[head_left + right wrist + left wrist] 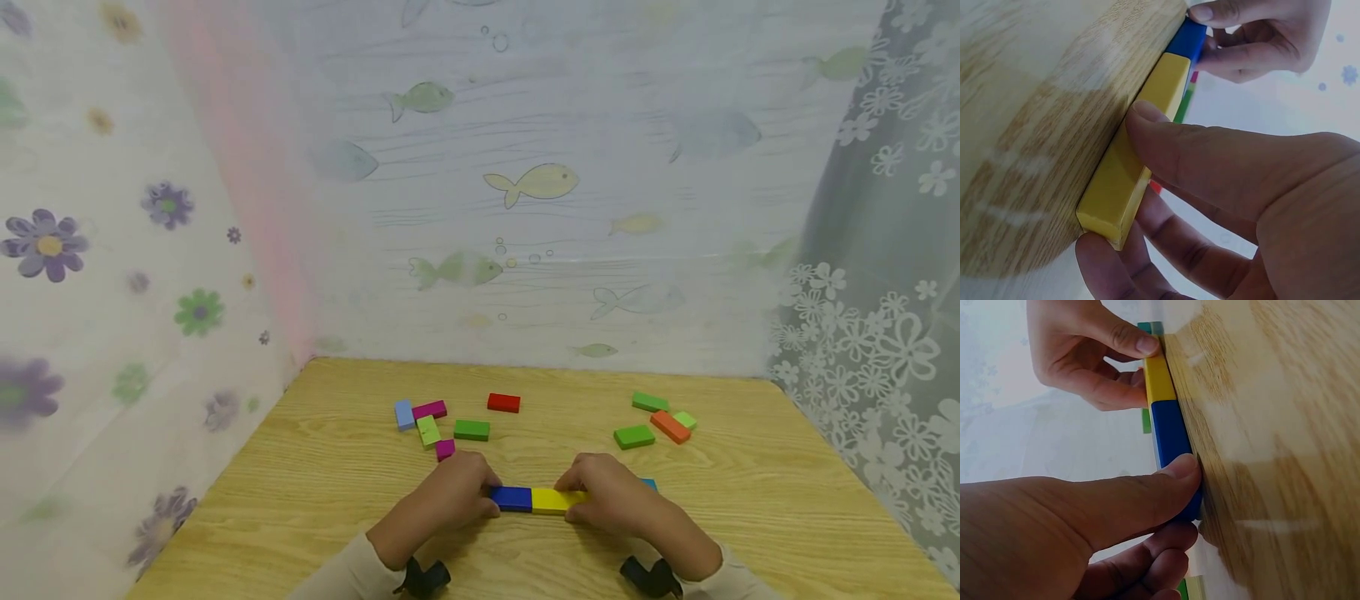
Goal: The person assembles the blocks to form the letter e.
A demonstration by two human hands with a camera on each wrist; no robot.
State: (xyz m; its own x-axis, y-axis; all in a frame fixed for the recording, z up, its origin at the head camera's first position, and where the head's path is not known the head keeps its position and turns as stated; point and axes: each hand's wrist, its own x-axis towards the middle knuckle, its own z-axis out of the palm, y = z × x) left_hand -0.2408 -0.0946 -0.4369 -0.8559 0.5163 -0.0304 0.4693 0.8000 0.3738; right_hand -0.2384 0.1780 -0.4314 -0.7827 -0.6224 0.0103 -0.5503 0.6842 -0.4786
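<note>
A dark blue block [512, 499] and a yellow block [553, 501] lie end to end in a row on the wooden table, their short ends touching. My left hand [459, 492] pinches the blue block near its outer end, with thumb and fingers on opposite long sides. On the other side, my right hand [609, 492] pinches the yellow block the same way, its thumb [1150, 122] on the near face. Behind the right hand a light blue block [649, 484] is mostly hidden. A magenta block [446, 450] lies just beyond the left hand.
On the table [337, 475], a red block [504, 403] and a green block [472, 430] lie farther back. Left of them are a pale blue block [404, 415] and a lime block [428, 432]. An orange block [670, 427] lies among green ones at right. Patterned curtains surround the table.
</note>
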